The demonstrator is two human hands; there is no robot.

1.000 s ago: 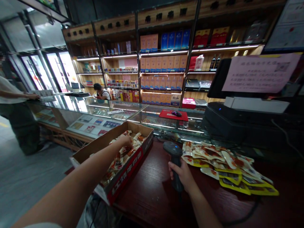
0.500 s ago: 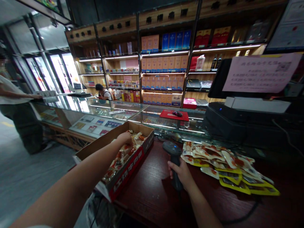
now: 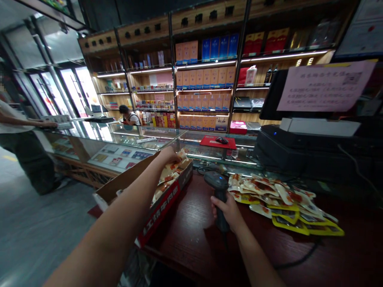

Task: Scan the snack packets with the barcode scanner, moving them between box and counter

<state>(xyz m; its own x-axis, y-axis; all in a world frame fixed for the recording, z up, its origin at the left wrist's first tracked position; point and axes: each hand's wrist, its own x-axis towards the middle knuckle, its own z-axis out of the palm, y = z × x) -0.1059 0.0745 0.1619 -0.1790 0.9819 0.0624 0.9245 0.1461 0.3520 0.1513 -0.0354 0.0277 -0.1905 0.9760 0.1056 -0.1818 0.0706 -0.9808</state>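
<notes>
My left hand [image 3: 168, 156] reaches over the far end of an open cardboard box [image 3: 161, 220] with red sides and white characters. Its fingers are closed on a snack packet [image 3: 182, 155] that pokes up at the box's far corner. More sealed packets [image 3: 164, 186] lie inside the box, partly hidden by my left forearm. In my right hand [image 3: 228, 212] is a dark barcode scanner [image 3: 220, 196], held upright by its handle above the dark red table. A small blue light glows on its head. Right of it lies a heap of snack packets [image 3: 269, 190], several with yellow edges.
Behind the table runs a glass display counter [image 3: 131, 137] with a mouse [image 3: 222, 140] on a red mat. A monitor [image 3: 271, 95] bearing a pink sheet stands at right. Two people are at the left, one standing. The scanner's cable [image 3: 302, 259] crosses the table.
My left hand has risen out of the packets towards the box's far right corner, with a packet in its fingers. My right hand still holds the scanner, nearly unmoved.
</notes>
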